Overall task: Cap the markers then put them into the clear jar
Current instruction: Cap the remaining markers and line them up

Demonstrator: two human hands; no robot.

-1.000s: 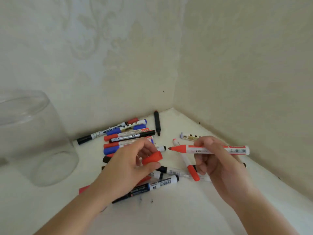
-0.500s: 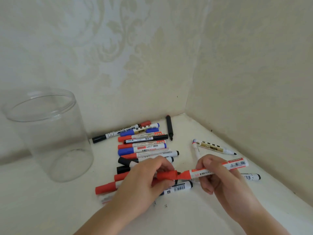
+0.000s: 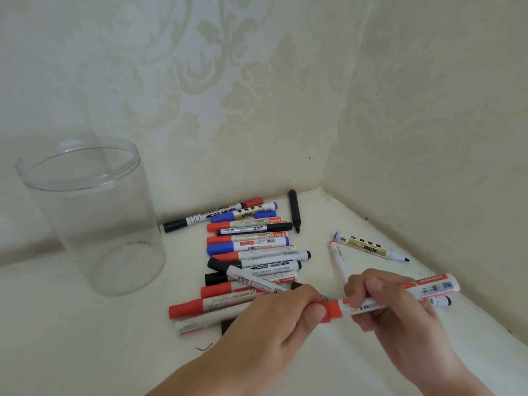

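Note:
My right hand [image 3: 391, 312] grips a white-bodied red marker [image 3: 423, 290] around its middle, held roughly level above the surface. My left hand [image 3: 274, 330] pinches the red cap [image 3: 333, 310], which sits over the marker's tip end. A clear jar [image 3: 85, 212] stands upright and empty at the left. Several red, blue and black markers [image 3: 248, 247] lie in a loose row between the jar and my hands. An uncapped blue-tipped marker [image 3: 368, 247] lies at the right by the wall.
The white surface [image 3: 85, 338] ends in a corner between two patterned walls [image 3: 428, 138]. A black marker [image 3: 294, 210] lies near that corner. Another white marker [image 3: 338, 261] lies behind my right hand.
The red cap, held apart from the tip a second ago, now sits on the marker's end. My head has turned left, bringing the whole jar into view.

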